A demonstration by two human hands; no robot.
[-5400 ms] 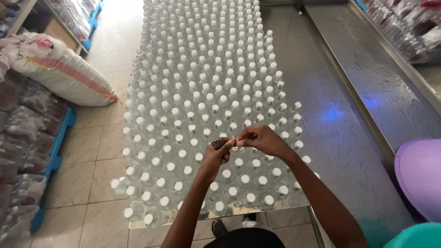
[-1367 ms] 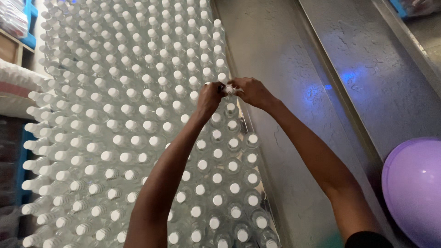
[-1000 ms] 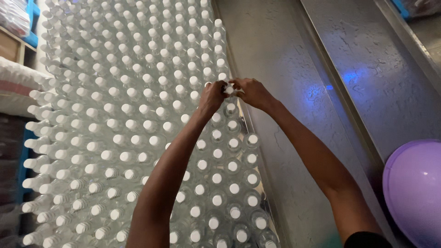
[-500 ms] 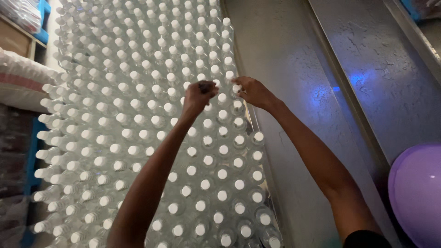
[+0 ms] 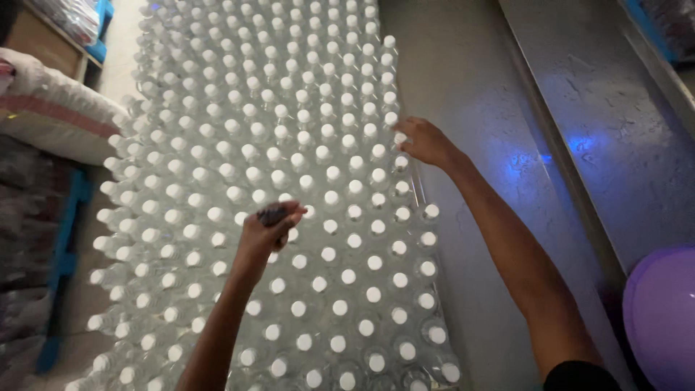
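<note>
The left hand (image 5: 269, 230) is curled shut around a small dark object (image 5: 273, 213), pinched between thumb and fingers; what the object is cannot be made out. That hand hangs just above the middle of a huge block of clear plastic bottles (image 5: 289, 217), all standing upright with white caps, packed cap to cap in tight rows.

The right hand (image 5: 423, 143) is stretched out further ahead, at the right edge of the block. Its fingers are loosely bent and their tips touch the white cap of an edge bottle (image 5: 399, 137); they do not look closed on it.

The 2 hands are well apart. To the right of the bottles runs a grey metal surface (image 5: 470, 87) with a raised rail (image 5: 557, 145). A purple rounded thing (image 5: 662, 311) shows at the lower right corner. On the left, beside the bottles, lies a stuffed white sack (image 5: 51, 108), with a blue pallet (image 5: 69, 239) near it on the floor.
</note>
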